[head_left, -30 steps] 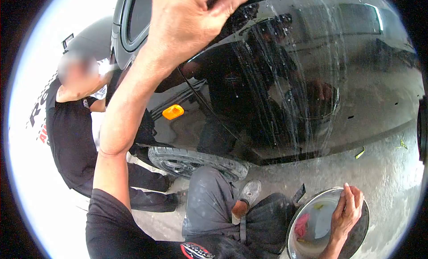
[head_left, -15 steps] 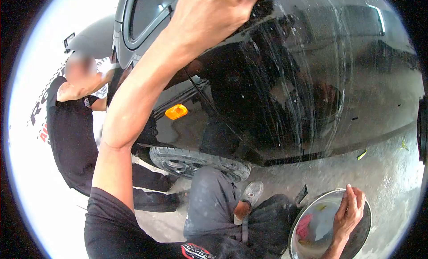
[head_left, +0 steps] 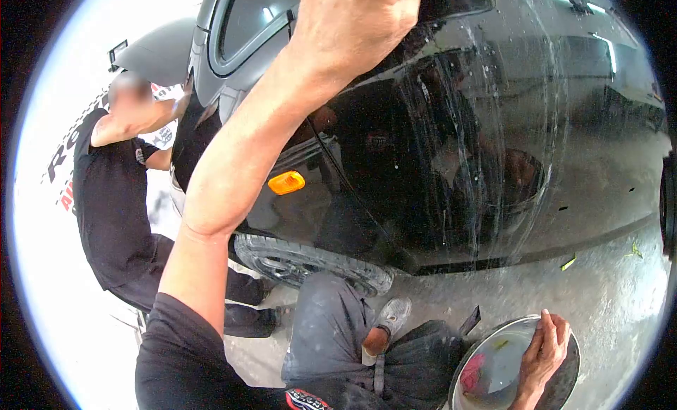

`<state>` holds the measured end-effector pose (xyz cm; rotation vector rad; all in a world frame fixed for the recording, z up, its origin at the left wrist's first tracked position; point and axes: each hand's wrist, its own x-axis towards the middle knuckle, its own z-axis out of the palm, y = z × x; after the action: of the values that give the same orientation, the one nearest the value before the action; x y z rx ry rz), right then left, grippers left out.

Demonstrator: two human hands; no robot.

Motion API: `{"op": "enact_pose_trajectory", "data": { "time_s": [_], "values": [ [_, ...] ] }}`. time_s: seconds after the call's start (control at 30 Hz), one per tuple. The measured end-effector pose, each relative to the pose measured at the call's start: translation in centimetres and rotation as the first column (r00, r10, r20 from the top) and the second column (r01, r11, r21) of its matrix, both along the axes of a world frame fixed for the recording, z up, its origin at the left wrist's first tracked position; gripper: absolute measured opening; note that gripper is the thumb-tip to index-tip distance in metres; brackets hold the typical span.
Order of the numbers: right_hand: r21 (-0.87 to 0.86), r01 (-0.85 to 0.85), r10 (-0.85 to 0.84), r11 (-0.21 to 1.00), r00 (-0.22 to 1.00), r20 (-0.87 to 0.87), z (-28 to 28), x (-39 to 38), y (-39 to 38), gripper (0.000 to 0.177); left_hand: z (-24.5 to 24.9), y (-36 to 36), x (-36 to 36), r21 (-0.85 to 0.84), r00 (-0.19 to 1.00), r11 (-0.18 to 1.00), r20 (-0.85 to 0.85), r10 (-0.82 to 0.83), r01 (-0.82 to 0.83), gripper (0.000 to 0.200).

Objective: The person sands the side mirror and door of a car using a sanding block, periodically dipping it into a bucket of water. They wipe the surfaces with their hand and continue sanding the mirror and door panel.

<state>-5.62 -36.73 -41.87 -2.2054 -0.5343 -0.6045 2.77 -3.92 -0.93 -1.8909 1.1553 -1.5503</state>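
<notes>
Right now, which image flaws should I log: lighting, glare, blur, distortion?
Head view: fisheye curvature, with black corners. Head view: the left background is blown out to white. Head view: the glossy car panel mirrors strip lights and the bucket, mixing reflections with streaks. Head view: the co-worker's face is blurred; the left hand is cropped at the top.

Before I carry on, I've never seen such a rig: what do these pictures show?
There is no machine: just a person's two bare hands, filmed by one head-worn camera looking forward and down. The left hand is raised before the black car, cut off at the picture's top, so I cannot tell what it holds. The right hand is at the rim of a bucket on the floor, with something pink, perhaps cloth, in it. Whitish streaks mark the car. A second person is at the left.
</notes>
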Motion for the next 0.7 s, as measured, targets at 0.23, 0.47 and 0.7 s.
{"op": "enact_pose_trajectory", "data": {
  "time_s": [0.23, 0.47, 0.7],
  "values": [
    [0.004, 0.000, 0.000, 1.000, 1.000, 0.002, 0.8, 0.0, -0.4, 0.025, 1.4, -0.2, -1.3, -0.035, 0.999, 0.999, -0.027, 0.037, -0.038, 0.015],
    [0.015, 0.009, -0.009, 1.000, 1.000, 0.013, 0.9, -0.2, -0.4, 0.024, -1.4, 1.5, -2.0, -0.014, 0.997, 0.999, -0.069, 0.043, -0.044, 0.013],
    [0.009, -0.011, 0.012, 1.000, 1.000, -0.008, 1.0, -0.2, -0.2, 0.024, 0.2, 0.0, -2.0, 0.013, 0.992, 0.993, -0.047, 0.118, -0.117, 0.012]
  ]
}}
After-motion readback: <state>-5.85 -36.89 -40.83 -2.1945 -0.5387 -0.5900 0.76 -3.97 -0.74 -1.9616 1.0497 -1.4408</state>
